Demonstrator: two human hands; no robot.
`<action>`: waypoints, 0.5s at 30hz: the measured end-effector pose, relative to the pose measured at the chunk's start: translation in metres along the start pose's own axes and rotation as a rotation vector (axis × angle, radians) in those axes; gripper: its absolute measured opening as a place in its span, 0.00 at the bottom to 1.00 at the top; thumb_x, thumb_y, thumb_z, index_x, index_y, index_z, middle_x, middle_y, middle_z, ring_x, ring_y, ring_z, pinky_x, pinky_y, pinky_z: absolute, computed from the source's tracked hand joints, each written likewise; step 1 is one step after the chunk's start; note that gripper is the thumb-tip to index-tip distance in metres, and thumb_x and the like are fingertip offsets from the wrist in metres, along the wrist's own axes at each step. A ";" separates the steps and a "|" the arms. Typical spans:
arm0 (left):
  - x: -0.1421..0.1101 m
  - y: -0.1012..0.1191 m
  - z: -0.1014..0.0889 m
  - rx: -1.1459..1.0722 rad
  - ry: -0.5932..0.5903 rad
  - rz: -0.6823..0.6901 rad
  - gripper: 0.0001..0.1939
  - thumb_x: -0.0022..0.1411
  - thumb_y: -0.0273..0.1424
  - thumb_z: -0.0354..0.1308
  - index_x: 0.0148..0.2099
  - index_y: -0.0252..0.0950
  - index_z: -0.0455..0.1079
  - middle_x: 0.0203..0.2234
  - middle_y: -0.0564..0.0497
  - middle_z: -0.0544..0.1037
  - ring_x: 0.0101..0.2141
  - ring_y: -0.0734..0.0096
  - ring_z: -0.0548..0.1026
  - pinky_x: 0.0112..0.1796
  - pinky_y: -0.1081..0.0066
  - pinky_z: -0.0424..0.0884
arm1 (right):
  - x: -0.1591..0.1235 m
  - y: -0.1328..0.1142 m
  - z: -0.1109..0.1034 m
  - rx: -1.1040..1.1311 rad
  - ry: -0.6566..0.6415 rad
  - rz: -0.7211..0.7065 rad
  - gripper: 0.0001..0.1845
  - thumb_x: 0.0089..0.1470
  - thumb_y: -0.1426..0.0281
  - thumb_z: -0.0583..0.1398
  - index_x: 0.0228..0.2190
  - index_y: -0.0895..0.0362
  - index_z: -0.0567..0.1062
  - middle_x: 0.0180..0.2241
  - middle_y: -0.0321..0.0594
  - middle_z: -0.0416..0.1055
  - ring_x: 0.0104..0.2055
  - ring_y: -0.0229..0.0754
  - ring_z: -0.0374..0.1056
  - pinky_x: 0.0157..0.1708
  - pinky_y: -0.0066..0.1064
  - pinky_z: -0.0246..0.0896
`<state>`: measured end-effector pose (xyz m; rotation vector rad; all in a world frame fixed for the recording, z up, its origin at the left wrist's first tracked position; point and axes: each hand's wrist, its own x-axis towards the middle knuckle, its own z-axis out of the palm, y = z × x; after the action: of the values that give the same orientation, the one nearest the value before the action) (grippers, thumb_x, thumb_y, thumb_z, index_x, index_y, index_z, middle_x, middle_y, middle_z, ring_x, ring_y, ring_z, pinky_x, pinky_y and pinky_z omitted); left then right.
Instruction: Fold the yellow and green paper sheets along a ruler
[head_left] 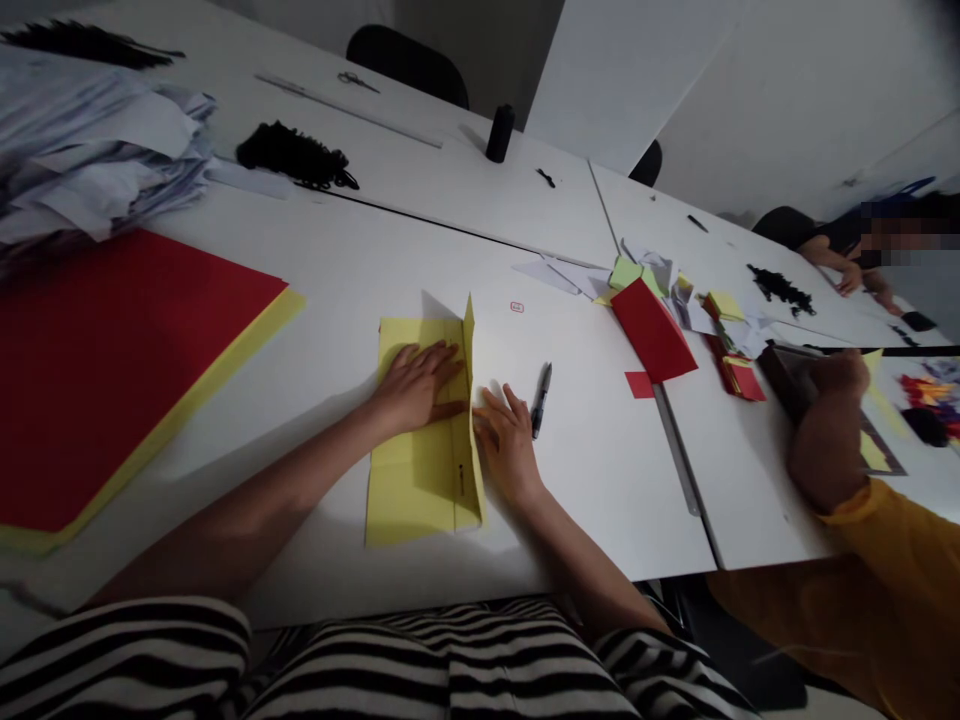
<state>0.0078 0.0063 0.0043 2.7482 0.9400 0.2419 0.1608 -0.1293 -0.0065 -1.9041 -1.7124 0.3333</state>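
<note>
A folded sheet of yellow paper (412,490) lies on the white table before me, creased lengthwise, its narrow right flap (470,350) standing up. My left hand (420,385) rests flat on the paper with fingers extended, pressing beside the crease. On the other side of the flap, my right hand (510,440) is open, its fingertips close to or touching the flap's outer face; exact contact is hard to tell. A pen (541,400) lies just right of that hand. A little dark mark shows low on the paper.
Large red sheets (135,370) over yellow ones lie left, near a heap of white paper (97,160). Black cord bundles (292,155), a black bottle (500,134) and scissors (358,82) stand farther back. Right are a folded red paper (652,330), scraps, a metal ruler (679,455) and a co-worker's arm (829,430).
</note>
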 end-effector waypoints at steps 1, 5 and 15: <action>0.000 0.000 0.000 0.000 -0.002 -0.002 0.31 0.63 0.49 0.51 0.63 0.39 0.59 0.65 0.44 0.56 0.65 0.55 0.51 0.61 0.52 0.43 | -0.003 -0.001 0.000 0.001 0.003 0.008 0.16 0.61 0.73 0.50 0.43 0.54 0.76 0.59 0.35 0.63 0.67 0.47 0.44 0.65 0.53 0.41; 0.000 0.001 -0.001 0.000 0.001 0.009 0.31 0.63 0.46 0.52 0.64 0.39 0.59 0.64 0.43 0.57 0.64 0.54 0.51 0.61 0.52 0.44 | -0.017 -0.006 -0.002 0.013 0.019 0.032 0.16 0.61 0.74 0.50 0.40 0.54 0.77 0.59 0.37 0.62 0.68 0.47 0.44 0.64 0.54 0.42; 0.000 -0.001 0.002 -0.002 0.019 0.036 0.32 0.63 0.45 0.51 0.65 0.36 0.57 0.63 0.40 0.59 0.64 0.51 0.52 0.61 0.50 0.44 | -0.070 -0.002 -0.009 0.057 0.002 -0.009 0.16 0.60 0.78 0.50 0.37 0.54 0.77 0.59 0.37 0.62 0.68 0.46 0.41 0.64 0.55 0.40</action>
<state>0.0074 0.0072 0.0024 2.7677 0.8949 0.2750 0.1529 -0.1995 -0.0103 -1.8548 -1.6923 0.3730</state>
